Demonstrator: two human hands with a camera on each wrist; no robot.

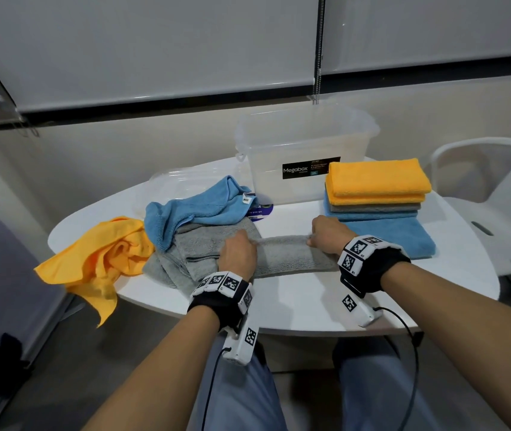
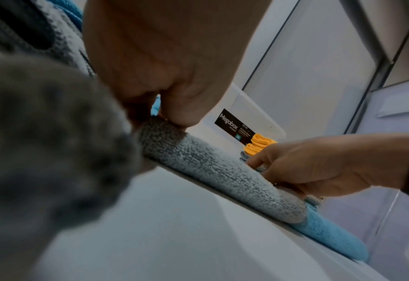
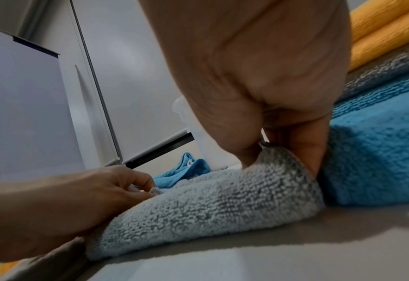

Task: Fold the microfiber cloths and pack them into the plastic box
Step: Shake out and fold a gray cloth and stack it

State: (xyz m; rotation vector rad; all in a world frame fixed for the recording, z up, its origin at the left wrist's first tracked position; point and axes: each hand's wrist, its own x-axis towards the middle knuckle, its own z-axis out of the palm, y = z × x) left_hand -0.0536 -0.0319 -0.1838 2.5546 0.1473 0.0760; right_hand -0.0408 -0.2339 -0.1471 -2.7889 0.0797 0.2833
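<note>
On the worktop (image 1: 294, 306), before the plastic box (image 1: 304, 150), the grey cloth (image 1: 291, 253) lies long axis left-to-right between both hands. Left hand (image 1: 237, 255) and right hand (image 1: 328, 234) pinch its far edge, fingers (image 3: 316, 152) clamped on it.

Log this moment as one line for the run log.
step: folding | left hand: pinching grey cloth | right hand: pinching same cloth | folded stack: beside plastic box | box: looks empty

Bare table (image 1: 294, 303) lies nearest; loose cloths (image 1: 142, 244) crowd left; folded stack (image 1: 375, 189) blocks right.
</note>
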